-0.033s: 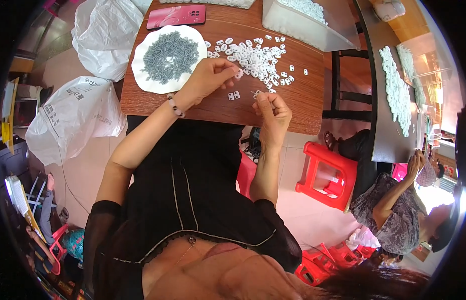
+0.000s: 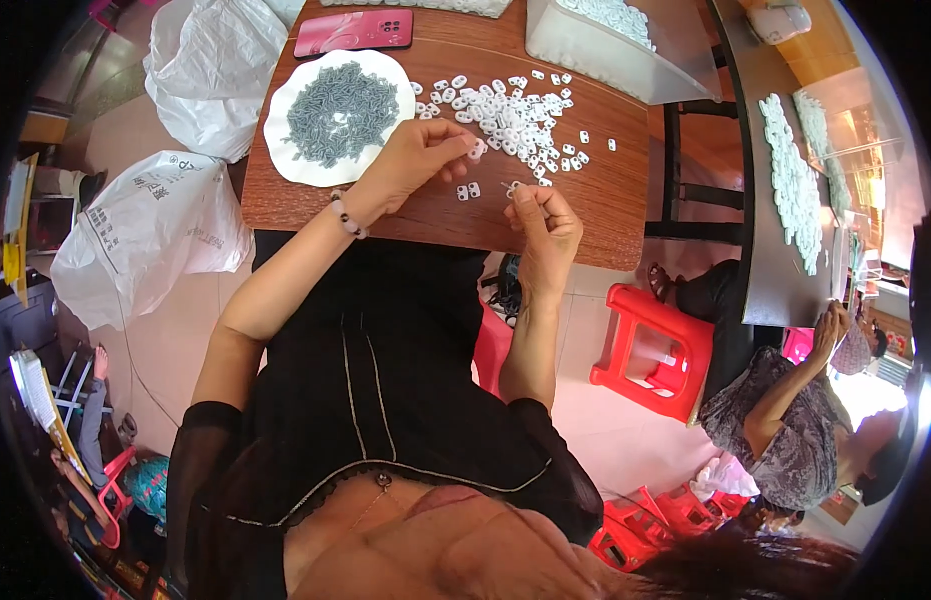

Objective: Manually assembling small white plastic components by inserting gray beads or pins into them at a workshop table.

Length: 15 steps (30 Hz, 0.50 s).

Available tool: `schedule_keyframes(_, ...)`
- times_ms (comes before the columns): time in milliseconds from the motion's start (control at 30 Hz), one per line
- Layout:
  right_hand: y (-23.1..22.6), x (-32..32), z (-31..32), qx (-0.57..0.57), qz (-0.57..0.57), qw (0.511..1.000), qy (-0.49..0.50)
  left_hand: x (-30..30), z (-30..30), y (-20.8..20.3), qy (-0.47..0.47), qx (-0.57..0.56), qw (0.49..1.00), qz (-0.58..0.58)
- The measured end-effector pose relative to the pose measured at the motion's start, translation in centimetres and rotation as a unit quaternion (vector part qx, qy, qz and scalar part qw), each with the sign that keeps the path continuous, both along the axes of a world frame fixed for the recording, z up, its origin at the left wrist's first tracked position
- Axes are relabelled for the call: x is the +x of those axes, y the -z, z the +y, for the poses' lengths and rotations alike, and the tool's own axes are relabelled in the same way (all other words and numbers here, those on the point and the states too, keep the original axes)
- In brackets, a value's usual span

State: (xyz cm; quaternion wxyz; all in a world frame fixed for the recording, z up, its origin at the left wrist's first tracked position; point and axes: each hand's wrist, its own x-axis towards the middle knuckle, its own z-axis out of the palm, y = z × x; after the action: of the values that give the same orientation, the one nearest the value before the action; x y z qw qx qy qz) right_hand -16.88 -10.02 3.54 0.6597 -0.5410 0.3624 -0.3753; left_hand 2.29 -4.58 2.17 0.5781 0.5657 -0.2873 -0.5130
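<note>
My left hand (image 2: 417,160) is closed in a pinch on a small white two-holed plastic piece (image 2: 476,149), at the near edge of a loose pile of like pieces (image 2: 510,118). Opposite it, my right hand (image 2: 548,222) pinches another small white piece (image 2: 512,189), from which a thin dark tip seems to stick out. On the tabletop between my hands lie two loose white pieces (image 2: 468,191) side by side. A white scalloped plate (image 2: 285,155) heaped with small grey pins (image 2: 340,110) stands left of my left hand.
A pink phone (image 2: 353,33) lies behind the plate on the wooden table (image 2: 315,212). A translucent bin (image 2: 605,65) of white pieces stands at the far right. White sacks (image 2: 150,235) sit on the left; a red stool (image 2: 653,352) and another person (image 2: 785,420) are on the right.
</note>
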Motion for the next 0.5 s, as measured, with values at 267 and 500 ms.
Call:
schedule_keyframes(267, 0.4, 0.6, 0.6, 0.095, -0.064, 0.992, -0.050, -1.2, 2.8, -0.9, 0.011, -0.045, 0.991, 0.127)
schedule_keyframes(500, 0.4, 1.3, 1.6, 0.137, -0.110, 0.981, -0.086, -2.2, 3.7, 0.3, 0.006, -0.038, 0.987, 0.155)
